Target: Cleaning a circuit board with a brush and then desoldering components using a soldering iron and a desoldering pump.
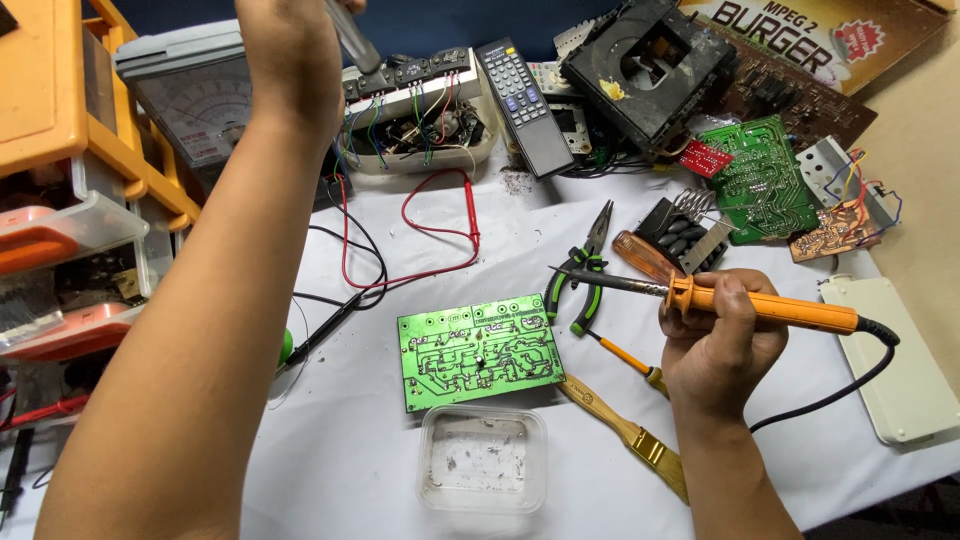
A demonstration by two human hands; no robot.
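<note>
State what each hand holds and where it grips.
Right hand grips the soldering iron by its orange handle. Left hand holds a grey rod-like tool at its upper end; its kind is unclear.

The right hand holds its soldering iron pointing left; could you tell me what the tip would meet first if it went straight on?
From the right hand, the soldering iron points left and slightly up; the green-handled pliers lie first in line, though the tip may pass above them.

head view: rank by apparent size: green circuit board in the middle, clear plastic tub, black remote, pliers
1. green circuit board
2. clear plastic tub, nearer the camera, so close to the board
3. black remote
4. pliers
</note>
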